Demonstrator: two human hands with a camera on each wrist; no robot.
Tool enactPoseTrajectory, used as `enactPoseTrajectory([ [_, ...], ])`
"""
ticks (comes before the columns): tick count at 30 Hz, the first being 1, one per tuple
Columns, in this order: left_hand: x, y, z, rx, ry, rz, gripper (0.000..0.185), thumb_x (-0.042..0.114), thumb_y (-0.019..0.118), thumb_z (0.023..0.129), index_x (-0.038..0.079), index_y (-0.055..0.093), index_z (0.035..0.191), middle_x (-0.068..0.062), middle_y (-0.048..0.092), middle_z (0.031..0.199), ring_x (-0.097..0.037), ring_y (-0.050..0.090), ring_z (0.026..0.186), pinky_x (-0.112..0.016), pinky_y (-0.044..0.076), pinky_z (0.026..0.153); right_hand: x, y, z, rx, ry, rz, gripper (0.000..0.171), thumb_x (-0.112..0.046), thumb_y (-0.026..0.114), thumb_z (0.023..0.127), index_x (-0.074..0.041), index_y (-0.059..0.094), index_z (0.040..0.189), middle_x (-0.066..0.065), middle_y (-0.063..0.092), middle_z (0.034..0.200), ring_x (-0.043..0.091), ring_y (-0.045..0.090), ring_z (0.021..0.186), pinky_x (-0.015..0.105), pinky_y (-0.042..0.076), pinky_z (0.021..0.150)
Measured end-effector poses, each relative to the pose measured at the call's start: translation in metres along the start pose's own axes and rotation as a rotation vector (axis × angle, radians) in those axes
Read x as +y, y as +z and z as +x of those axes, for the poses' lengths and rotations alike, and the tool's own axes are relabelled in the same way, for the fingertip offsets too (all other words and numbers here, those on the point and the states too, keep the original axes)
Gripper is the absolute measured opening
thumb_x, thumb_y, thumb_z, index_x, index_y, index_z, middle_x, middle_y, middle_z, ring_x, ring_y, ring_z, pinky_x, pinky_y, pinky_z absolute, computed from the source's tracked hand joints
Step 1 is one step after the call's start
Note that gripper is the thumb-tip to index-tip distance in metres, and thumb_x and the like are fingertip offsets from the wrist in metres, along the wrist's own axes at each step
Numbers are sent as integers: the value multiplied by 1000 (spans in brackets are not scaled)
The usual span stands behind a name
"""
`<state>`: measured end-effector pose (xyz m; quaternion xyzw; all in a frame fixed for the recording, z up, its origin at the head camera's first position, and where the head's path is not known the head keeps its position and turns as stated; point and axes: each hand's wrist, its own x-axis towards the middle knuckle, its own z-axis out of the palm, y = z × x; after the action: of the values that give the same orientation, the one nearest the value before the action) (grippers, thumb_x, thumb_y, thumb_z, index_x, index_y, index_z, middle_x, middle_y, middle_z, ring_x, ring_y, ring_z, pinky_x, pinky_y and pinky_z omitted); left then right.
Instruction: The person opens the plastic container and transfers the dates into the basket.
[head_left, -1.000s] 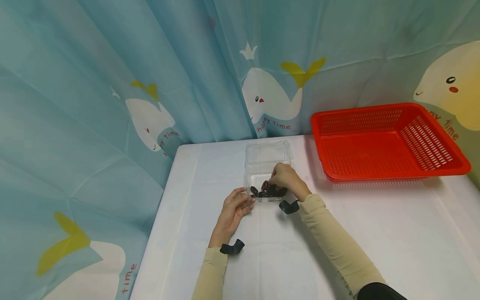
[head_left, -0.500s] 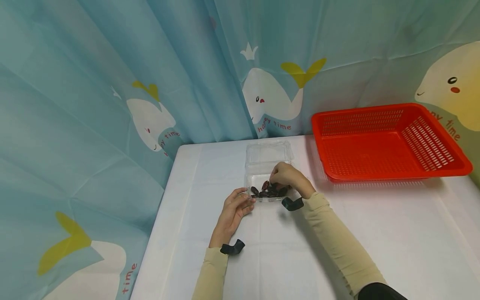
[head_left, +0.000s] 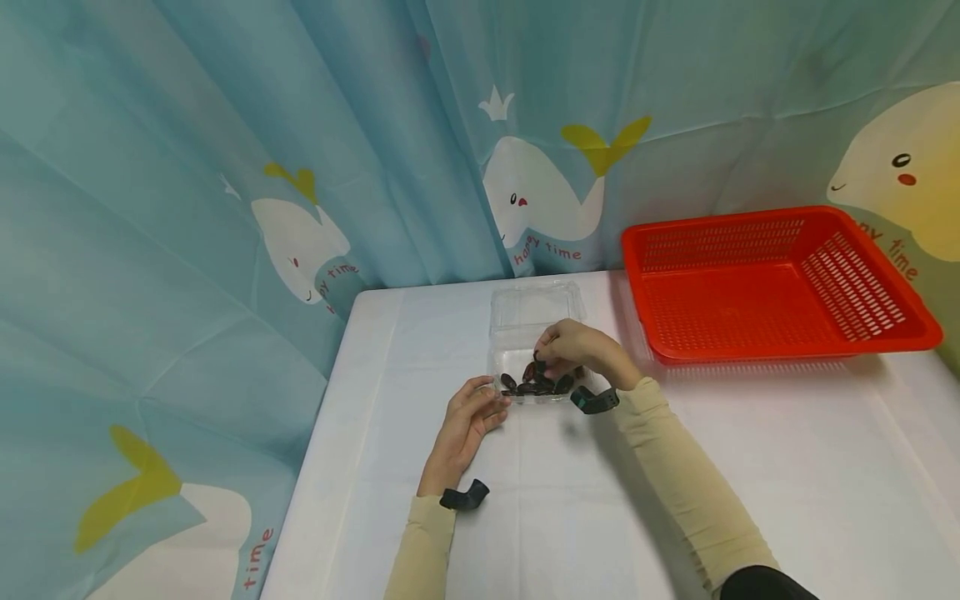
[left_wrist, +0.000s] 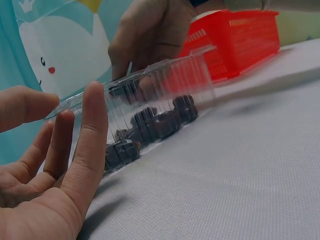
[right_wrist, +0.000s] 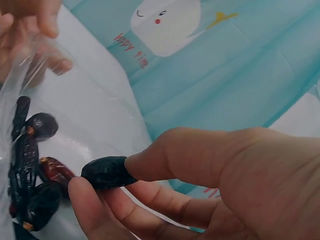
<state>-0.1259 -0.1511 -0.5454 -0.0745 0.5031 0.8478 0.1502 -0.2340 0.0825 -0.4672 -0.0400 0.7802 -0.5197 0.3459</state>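
As we look from our sleeves outward, near things come first.
Left hand: our left hand (head_left: 467, 421) rests on the white worktop (head_left: 675, 467) with fingers relaxed and nearly straight, holding nothing; its fingertips (left_wrist: 93, 95) touch the near left corner of the clear box (head_left: 534, 346).
Clear box: we see it standing open on the worktop just beyond our left hand, its lid lying flat behind it.
Dates: dark dates (head_left: 538, 385) lie in a small heap in the near half of the box.
Right hand: our right hand (head_left: 576, 348) hovers over the box and pinches one dark date (right_wrist: 106, 172) between thumb and forefinger, just above the heap.
Red basket: a red basket (head_left: 780, 279) sits well apart to the right, at the back of the worktop.
Curtain: a blue whale-print curtain (head_left: 225, 167) hangs behind everything.
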Motion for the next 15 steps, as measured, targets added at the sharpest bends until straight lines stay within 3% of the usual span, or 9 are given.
enactPoseTrajectory([
  [9, -1, -1, 0, -17, 9, 11, 29, 5, 52, 107, 4, 46, 136, 1, 65, 96, -14, 73, 97, -24, 62, 80, -15, -17, -15, -6, -56, 19, 25, -6, 59, 98, 8, 61, 118, 5, 63, 86, 12, 70, 70, 27, 64, 76],
  [15, -1, -1, 0, -9, 6, 6, 25, 4, 53, 107, 7, 50, 132, 0, 64, 98, -14, 73, 97, -24, 62, 79, -26, -28, -23, -8, -75, 17, 29, -7, 59, 99, 9, 58, 123, 5, 62, 88, 14, 70, 73, 29, 64, 83],
])
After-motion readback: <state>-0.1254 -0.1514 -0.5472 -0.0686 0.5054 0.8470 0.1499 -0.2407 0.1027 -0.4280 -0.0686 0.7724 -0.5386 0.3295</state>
